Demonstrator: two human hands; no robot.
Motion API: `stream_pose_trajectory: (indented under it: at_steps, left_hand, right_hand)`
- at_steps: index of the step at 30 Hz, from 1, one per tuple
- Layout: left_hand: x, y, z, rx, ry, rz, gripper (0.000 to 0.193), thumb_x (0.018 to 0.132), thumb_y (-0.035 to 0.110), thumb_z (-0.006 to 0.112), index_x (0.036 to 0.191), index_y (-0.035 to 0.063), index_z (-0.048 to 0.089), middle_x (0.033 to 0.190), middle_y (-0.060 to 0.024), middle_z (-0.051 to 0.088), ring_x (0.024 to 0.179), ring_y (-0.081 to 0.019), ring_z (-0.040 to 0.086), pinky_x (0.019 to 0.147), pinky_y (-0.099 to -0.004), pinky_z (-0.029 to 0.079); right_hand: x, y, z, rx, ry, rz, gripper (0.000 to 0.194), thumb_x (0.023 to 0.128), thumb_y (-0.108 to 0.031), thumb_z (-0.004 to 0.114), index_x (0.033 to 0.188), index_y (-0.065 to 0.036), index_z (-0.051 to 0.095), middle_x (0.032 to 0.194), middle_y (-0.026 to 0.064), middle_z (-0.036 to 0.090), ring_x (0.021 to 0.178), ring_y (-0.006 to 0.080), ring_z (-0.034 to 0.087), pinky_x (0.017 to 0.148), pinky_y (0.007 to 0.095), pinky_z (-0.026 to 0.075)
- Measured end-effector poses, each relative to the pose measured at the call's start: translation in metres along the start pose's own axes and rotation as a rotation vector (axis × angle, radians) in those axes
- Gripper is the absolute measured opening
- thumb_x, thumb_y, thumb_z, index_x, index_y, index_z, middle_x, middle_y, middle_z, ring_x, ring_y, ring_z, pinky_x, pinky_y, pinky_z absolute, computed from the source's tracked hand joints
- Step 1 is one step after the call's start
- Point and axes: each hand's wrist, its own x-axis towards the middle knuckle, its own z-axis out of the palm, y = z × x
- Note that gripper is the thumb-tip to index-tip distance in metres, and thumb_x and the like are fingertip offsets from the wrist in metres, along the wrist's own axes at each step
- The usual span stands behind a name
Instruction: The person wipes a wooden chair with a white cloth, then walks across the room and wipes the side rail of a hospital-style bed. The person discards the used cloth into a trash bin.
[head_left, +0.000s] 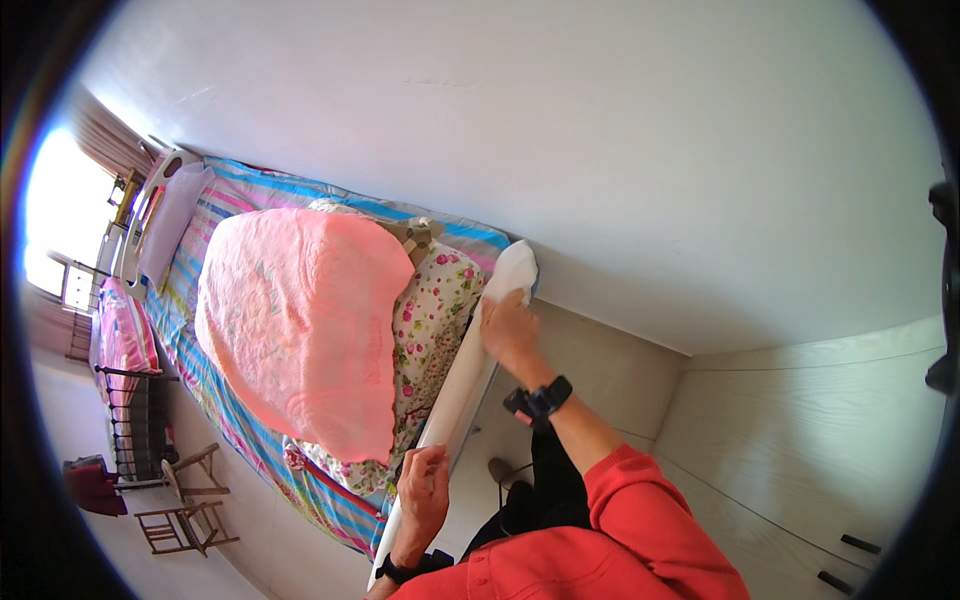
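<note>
My right hand (512, 330) presses a white cloth (514, 268) onto the far end of the bed's pale footboard (454, 390), near the wall. A dark band with a small device circles that wrist. Nearer to me, my left hand (424, 487) is over the same footboard with its fingers curled. Whether it grips the board's edge is hidden. Just beyond the footboard lies folded floral bedding (439, 300), partly covered by a pink quilted spread (300, 322). Striped sheeting (255, 442) covers the mattress.
A white wall (600, 150) runs along the bed's far side. Pale wood-grain cabinet doors (795, 450) with dark handles stand at right. A wooden chair (184, 525) and a second bed with a black metal frame (135, 405) are at left. A red strap (345, 491) lies on the bed.
</note>
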Motion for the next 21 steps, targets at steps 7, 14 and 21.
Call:
stream_pose_trajectory:
  at_steps: [7,14,21]
  left_hand:
    - [0.006,0.003,0.004,0.003,-0.029,0.016,0.014,0.089,-0.001,0.059,0.103,-0.0017,0.058,0.095,-0.0141,0.058,0.076,-0.0241,0.062,0.068,-0.0306,0.051]
    - [0.011,0.001,0.007,0.004,-0.018,-0.022,0.014,0.089,-0.001,0.058,0.103,-0.0017,0.058,0.096,-0.0143,0.058,0.077,-0.0240,0.064,0.069,-0.0305,0.052]
    - [0.012,-0.002,0.005,-0.015,0.015,-0.051,0.014,0.089,-0.002,0.059,0.103,-0.0021,0.058,0.096,-0.0143,0.058,0.078,-0.0243,0.064,0.068,-0.0305,0.053]
  right_hand:
    - [0.015,0.003,0.023,0.184,0.139,0.056,0.062,0.094,-0.038,0.045,0.117,0.019,0.041,0.091,0.0297,0.062,0.087,0.0428,0.062,0.079,0.0520,0.048]
    - [0.121,0.046,0.003,1.261,-0.336,0.437,0.042,0.095,-0.039,0.044,0.096,0.001,0.059,0.089,0.0185,0.065,0.078,0.0293,0.065,0.074,0.0458,0.053]
    - [0.120,0.080,0.011,0.950,-0.198,-0.180,0.028,0.081,-0.008,0.072,0.105,-0.001,0.059,0.096,0.0119,0.067,0.084,0.0188,0.065,0.075,0.0350,0.054]
